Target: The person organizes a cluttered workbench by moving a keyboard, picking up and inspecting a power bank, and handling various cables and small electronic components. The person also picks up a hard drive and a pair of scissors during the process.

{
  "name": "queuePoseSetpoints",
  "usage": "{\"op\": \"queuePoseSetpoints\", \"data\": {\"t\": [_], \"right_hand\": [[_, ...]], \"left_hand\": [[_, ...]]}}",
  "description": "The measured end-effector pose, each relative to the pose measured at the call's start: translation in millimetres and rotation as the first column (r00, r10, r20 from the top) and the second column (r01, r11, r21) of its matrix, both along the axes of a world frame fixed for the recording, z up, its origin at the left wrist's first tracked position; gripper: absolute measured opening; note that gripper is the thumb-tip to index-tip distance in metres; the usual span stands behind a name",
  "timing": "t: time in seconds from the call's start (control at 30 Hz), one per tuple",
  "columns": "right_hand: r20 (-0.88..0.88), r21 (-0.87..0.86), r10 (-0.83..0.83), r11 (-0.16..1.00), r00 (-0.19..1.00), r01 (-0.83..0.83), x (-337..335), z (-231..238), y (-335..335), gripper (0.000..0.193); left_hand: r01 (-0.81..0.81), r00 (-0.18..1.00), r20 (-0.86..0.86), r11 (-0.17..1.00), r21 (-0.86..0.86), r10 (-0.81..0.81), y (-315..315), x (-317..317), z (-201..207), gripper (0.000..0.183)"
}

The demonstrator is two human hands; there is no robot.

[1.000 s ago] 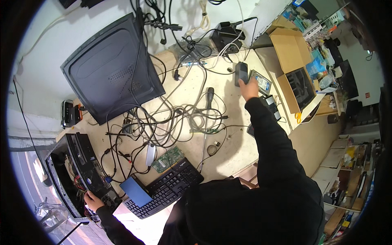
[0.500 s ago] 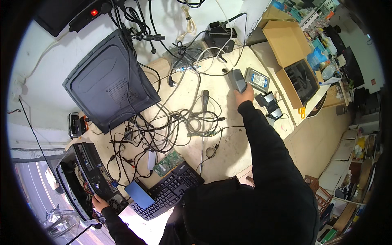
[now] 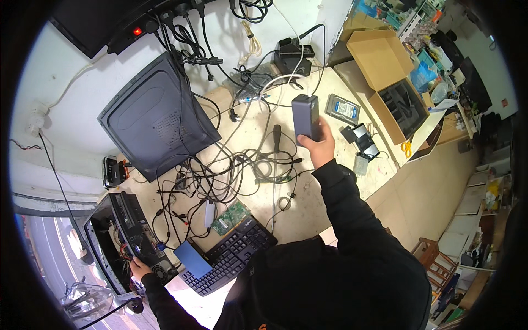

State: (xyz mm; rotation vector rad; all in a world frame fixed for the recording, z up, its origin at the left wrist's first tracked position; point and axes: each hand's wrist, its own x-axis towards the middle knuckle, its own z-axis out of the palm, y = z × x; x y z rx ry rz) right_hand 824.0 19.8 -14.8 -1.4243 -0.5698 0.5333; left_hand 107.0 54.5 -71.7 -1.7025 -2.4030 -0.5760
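My right hand is wrapped around a dark grey power bank, raised above the right part of the table. A thin pale cable runs to its top end. My left hand is closed on the edge of an open computer case at the lower left; wires show inside the case, and the fingertips are partly hidden. A black keyboard lies near me, with a blue phone-like slab on its left end. A green circuit board rests behind the keyboard.
Tangled black cables spread over the table's middle, beside a screwdriver. A hard drive lies right of the power bank. Farther off are an open cardboard box, orange scissors and a dark case panel.
My right hand has lifted the power bank off the table beside the hard drive and brought it left and toward me, turning it more upright. The left hand stays at the computer case.
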Motion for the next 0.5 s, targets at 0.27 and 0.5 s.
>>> {"op": "queuePoseSetpoints", "data": {"t": [0.27,0.5], "right_hand": [[-0.351,0.363,0.488,0.857,0.799,-0.365,-27.8,40.3,-1.2,0.049],[-0.361,0.379,0.541,0.829,0.759,-0.411,-47.0,59.1,-15.5,0.056]], "left_hand": [[0.023,1.0,0.014,0.999,-0.041,-0.023,4.4,-1.0,-1.3,0.043],[0.052,0.998,0.026,0.997,0.057,-0.053,9.9,7.8,-6.7,0.036]]}}
